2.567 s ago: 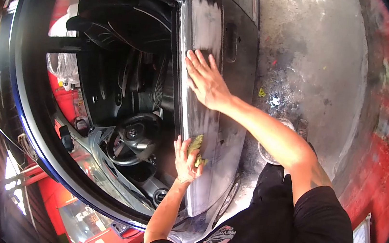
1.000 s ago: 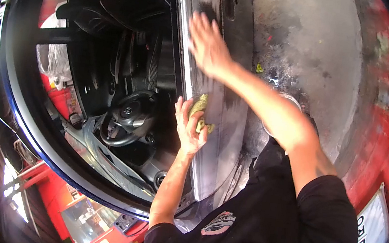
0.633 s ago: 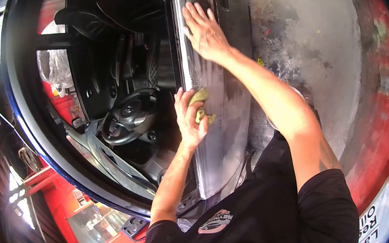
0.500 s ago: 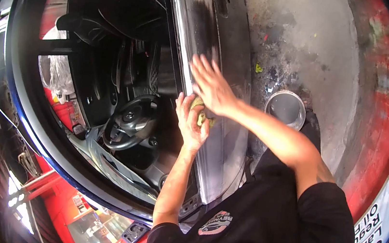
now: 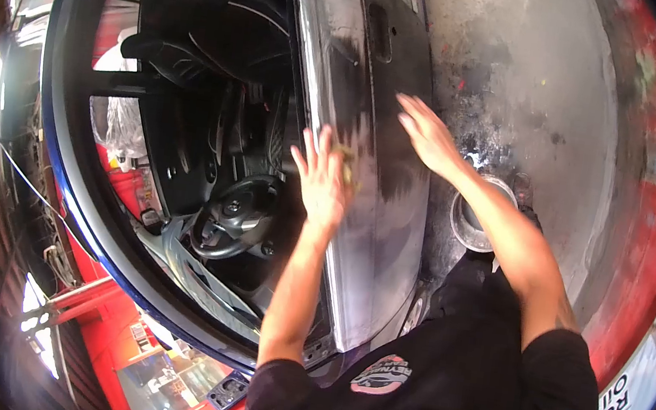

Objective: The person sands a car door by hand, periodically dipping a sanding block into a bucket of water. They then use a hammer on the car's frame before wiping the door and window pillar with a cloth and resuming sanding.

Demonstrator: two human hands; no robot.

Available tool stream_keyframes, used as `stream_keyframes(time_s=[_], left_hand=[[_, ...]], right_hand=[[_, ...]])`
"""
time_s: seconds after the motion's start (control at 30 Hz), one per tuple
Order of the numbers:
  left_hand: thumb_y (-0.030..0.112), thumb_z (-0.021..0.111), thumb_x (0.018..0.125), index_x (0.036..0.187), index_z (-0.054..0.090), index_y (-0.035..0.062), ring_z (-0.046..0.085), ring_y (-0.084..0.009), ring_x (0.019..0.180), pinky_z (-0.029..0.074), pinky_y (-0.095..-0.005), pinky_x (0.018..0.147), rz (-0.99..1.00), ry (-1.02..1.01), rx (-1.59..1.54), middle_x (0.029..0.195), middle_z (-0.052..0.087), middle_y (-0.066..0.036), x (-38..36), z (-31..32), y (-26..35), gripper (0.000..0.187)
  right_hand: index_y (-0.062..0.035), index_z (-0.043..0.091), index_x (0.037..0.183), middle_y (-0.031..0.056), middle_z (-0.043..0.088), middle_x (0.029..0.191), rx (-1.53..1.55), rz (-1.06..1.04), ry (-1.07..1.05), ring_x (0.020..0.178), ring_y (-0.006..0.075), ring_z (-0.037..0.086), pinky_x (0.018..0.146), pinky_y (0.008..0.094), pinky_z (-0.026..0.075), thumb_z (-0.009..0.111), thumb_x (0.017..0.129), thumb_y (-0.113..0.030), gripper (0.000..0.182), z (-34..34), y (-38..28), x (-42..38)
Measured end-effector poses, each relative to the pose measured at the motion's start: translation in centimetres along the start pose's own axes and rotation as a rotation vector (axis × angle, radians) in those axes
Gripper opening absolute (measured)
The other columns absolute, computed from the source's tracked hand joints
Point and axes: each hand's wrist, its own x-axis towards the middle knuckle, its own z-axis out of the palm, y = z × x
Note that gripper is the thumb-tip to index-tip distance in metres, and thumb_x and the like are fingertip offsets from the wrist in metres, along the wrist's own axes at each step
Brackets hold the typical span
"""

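Note:
A car door (image 5: 374, 260) with patchy grey and black paint runs up the middle of the view, its window opening to the left. My left hand (image 5: 323, 180) lies at the top edge of the door, fingers spread, with a yellowish cloth (image 5: 348, 166) partly hidden beneath and beside it. Over the outer door panel is my right hand (image 5: 432, 140), empty, its fingers stretched out. Whether it touches the panel cannot be made out. Above the hands, the door handle recess (image 5: 380, 33) shows in the dark paint.
Through the window opening are the steering wheel (image 5: 237, 214) and dark seats. A round bucket (image 5: 473, 227) stands on the stained concrete floor (image 5: 546, 92), right of the door, near my legs. A lettered banner (image 5: 631, 406) hangs at the lower right.
My right hand has moved right, away from my left hand and the window edge. My left hand's fingers have straightened and spread over the cloth. The view has shifted slightly.

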Motion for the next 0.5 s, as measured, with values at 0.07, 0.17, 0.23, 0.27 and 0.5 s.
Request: stream_keyframes(time_s=[0.07,0.17,0.23,0.27,0.5], left_hand=[[0.017,0.08,0.078,0.118,0.064,0.0129,0.019,-0.0474,0.161,0.013,-0.0715,0.127,0.065,0.092,0.092,0.169,0.037,-0.014,6.6,-0.5,-1.3,0.043],[0.017,0.075,0.083,0.117,0.064,0.0128,0.026,-0.0487,0.158,0.018,-0.0745,0.124,0.142,0.184,0.208,0.162,0.046,-0.014,18.5,-1.5,-2.7,0.036],[0.018,0.076,0.084,0.118,0.066,0.0107,0.03,-0.0498,0.156,0.021,-0.0764,0.121,0.216,0.294,0.243,0.158,0.05,-0.012,26.2,-1.8,-3.6,0.036],[0.018,0.076,0.084,0.12,0.066,0.0099,0.034,-0.0482,0.154,0.024,-0.0733,0.122,0.237,0.322,0.316,0.157,0.052,-0.011,29.8,-2.0,-3.9,0.038],[0.024,0.064,0.095,0.126,0.07,0.0067,0.04,-0.0458,0.15,0.032,-0.0622,0.123,0.319,0.337,0.385,0.155,0.054,-0.016,39.9,-3.1,-4.2,0.036]], right_hand=[[-0.0026,0.053,0.153,0.0185,0.054,0.157,0.091,0.201,0.069,0.147,0.034,0.05,0.122,0.0408,0.039,0.051,0.112,-0.031,0.05,-3.1,5.7,-7.0],[-0.0016,0.056,0.15,0.0239,0.066,0.142,0.024,0.563,0.119,0.132,0.0299,0.065,0.111,0.0406,0.048,0.052,0.112,-0.031,0.049,-12.8,11.0,-16.2],[-0.0012,0.056,0.151,0.0247,0.066,0.142,-0.178,0.612,0.218,0.132,0.0369,0.064,0.112,0.0431,0.047,0.049,0.111,-0.032,0.05,-18.6,18.1,-23.3],[0.0004,0.054,0.152,0.0242,0.062,0.148,-0.267,0.698,0.212,0.139,0.0361,0.059,0.116,0.0428,0.043,0.046,0.112,-0.035,0.053,-22.0,20.7,-26.6],[0.0027,0.055,0.151,0.0191,0.065,0.14,-0.263,0.871,0.444,0.125,0.0281,0.063,0.109,0.0365,0.047,0.046,0.114,-0.039,0.057,-35.0,26.5,-39.6]])
